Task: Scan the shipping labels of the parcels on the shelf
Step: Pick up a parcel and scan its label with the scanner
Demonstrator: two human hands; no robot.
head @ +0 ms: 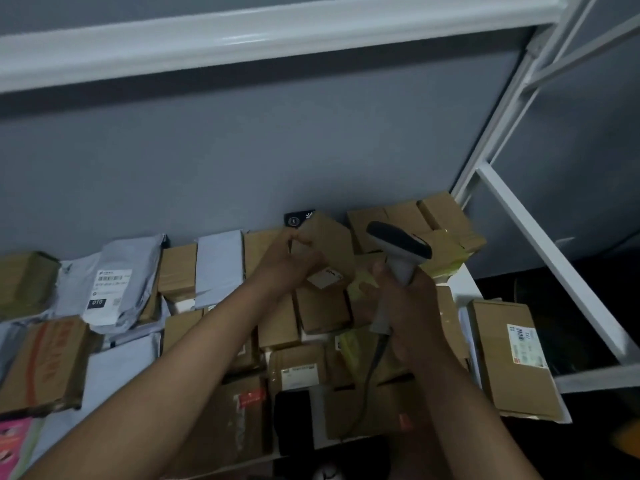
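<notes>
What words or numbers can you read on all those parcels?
"010": black patch on the label of the grey mailer bag.
Red print on the left cardboard box: too blurred to read.
Label on the right cardboard box: barcode and text too small.
Label on the box in the left hand: blurred.

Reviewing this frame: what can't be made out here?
- Head view, label on the tilted box gripped by the left hand: blurred, unreadable.
- Scanner window: faces away; right hand covers the handle.
- Boxes beneath both forearms: labels hidden.
- Pink parcel: cut off by the left edge.
</notes>
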